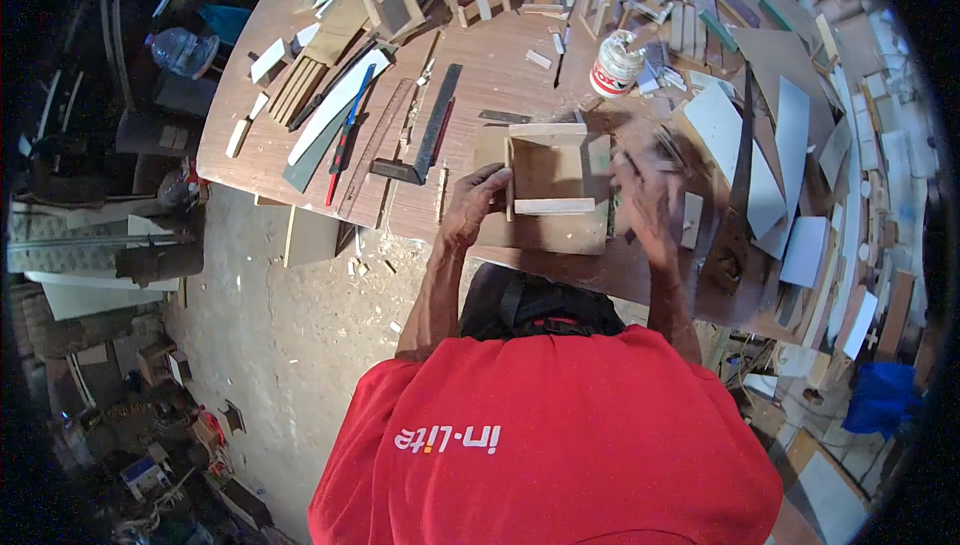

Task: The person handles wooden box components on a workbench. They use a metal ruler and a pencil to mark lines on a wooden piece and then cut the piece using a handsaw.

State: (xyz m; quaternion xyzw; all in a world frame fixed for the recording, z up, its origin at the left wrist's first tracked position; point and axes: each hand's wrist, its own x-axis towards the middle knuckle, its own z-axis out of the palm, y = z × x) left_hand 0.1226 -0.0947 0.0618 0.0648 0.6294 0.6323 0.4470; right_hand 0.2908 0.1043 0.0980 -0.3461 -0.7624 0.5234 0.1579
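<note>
A small wooden box frame (553, 207) stands on a flat brown board (540, 237) near the table's front edge. Strips form its far, near and left sides, and no wall shows along its right. My left hand (478, 203) is closed on the left strip, thumb and fingers against it. My right hand (648, 200) is just beyond the box's right side, its fingers smeared by motion. Whether it holds anything I cannot tell. Past the box, a short metal rule (503, 118) lies flat. An open white glue jar (617, 65) with a red label stands farther back.
Left of the box lie a try square (440, 125), a long ruler (385, 135) and a blue-and-red tool (350, 130). A handsaw (735, 235) and white panels (735, 135) are on the right. Small wooden frames (395, 10) and offcuts crowd the far side.
</note>
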